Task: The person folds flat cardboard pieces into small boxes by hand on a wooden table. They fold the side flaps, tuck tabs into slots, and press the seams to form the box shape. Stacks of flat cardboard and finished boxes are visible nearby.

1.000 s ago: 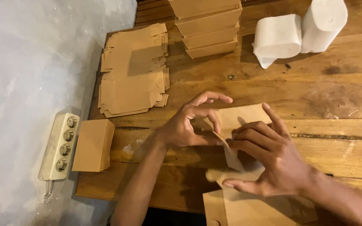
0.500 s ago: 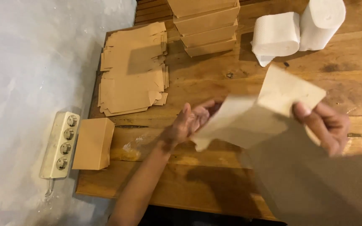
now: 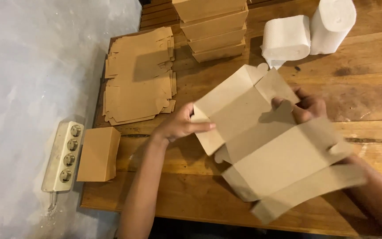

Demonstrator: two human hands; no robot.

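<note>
Both hands are gripping one unfolded brown cardboard box blank (image 3: 270, 146), holding it up over the wooden table (image 3: 368, 97): the left hand (image 3: 180, 125) is pinching its left edge, thumb on top, while the right hand (image 3: 308, 106) is clutching the upper right panel, fingers curled behind. At the far edge four folded boxes (image 3: 215, 28) are sitting stacked, contents hidden. A fifth folded box (image 3: 98, 154) is lying alone beside a white power strip (image 3: 63, 156). A pile of flat blanks (image 3: 140, 75) is waiting nearby, too many to count. Two white paper rolls (image 3: 306, 35) are resting top right.
</note>
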